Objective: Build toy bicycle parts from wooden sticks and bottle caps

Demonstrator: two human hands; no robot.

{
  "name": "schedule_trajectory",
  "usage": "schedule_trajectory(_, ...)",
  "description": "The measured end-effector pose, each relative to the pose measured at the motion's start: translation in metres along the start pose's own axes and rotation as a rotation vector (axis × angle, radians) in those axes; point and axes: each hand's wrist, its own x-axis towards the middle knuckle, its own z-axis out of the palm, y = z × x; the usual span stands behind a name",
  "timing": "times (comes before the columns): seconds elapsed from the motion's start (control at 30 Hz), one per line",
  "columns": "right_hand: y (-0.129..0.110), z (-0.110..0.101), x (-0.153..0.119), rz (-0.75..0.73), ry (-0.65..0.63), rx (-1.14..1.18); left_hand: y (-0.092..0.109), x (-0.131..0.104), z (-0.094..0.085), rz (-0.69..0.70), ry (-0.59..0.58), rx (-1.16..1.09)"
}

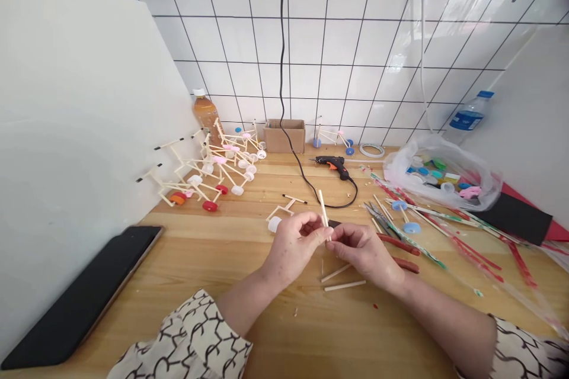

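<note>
Between the thumb and fingers of my left hand (296,244) stands a short pale stick (323,208), nearly upright. My right hand (367,251) is closed in a pinch at the stick's lower end, its fingertips meeting those of my left hand. Whether it grips a second small piece is hidden. Two loose pale sticks (345,286) lie on the wooden table (200,302) below my hands. Just beyond my left hand sits a small stick frame (284,211) with a white cap. Red-handled pliers (398,244) are partly covered by my right hand.
Several stick models with cap wheels (210,205) stand at the left, near a tea bottle (207,111). A glue gun (332,164), cardboard box (285,136) and tape roll (371,150) are at the back. Scissors (383,220), wrappers and a bag of caps (438,180) lie right; a tablet (84,296) lies left.
</note>
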Motion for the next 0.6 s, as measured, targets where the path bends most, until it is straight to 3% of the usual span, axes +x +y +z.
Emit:
schedule_trajectory(0.23,0.004,0.003,0.002,-0.085,-0.038,-0.140,-0.002,-0.003,0.000,0.179,0.048,0.193)
schedule_trajectory(0.6,0.006,0.001,0.005,-0.254,-0.046,-0.400,-0.015,0.000,0.003,0.317,-0.046,0.325)
